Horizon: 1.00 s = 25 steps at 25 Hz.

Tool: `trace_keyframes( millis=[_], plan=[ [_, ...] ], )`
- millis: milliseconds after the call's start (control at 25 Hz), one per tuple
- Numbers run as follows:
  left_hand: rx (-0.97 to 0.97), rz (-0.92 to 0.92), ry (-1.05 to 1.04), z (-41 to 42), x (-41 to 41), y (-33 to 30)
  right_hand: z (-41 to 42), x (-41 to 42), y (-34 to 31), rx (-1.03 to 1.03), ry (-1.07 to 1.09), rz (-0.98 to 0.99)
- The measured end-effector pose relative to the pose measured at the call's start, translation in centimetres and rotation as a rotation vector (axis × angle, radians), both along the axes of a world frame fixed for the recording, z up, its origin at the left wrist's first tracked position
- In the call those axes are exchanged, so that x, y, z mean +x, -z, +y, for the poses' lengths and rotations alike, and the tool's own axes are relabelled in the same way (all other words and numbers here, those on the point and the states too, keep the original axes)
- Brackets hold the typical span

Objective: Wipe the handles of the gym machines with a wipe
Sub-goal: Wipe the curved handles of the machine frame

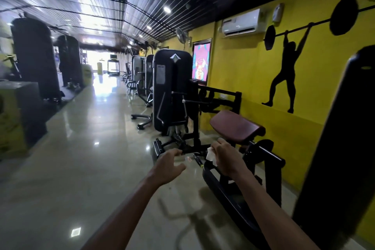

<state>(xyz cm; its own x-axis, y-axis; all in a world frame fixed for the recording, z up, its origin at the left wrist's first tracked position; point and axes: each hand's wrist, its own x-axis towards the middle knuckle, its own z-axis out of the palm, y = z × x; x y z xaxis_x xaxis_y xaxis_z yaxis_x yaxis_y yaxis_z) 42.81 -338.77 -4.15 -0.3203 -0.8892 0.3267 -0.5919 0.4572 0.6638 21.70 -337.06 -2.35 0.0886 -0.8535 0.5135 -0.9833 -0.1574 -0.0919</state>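
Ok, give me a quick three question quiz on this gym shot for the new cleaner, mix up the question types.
1. Multiple choice: the white wipe is in which hand? A) left hand B) right hand C) neither hand
2. True or false: the left hand is gripping a machine handle.
3. Fill in: the padded rest just beyond the hands is ____ in colour.

Key
1. B: the right hand holds the wipe.
2. False: its fingers are spread and hold nothing.
3. Maroon.
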Motion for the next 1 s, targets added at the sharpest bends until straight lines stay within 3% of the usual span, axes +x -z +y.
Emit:
trace_keyframes(
  millis=[360, 1000],
  plan=[
    [0.015, 0.020, -0.026, -19.0, -0.9, 0.2, -20.7, -0.3, 0.8, 0.021, -0.058, -0.002],
    [0.000, -0.062, 0.144, -59.3, -1.9, 1.1, -56.5, -0.8, 1.4, 0.017, 0.146, 0.018]
  ],
)
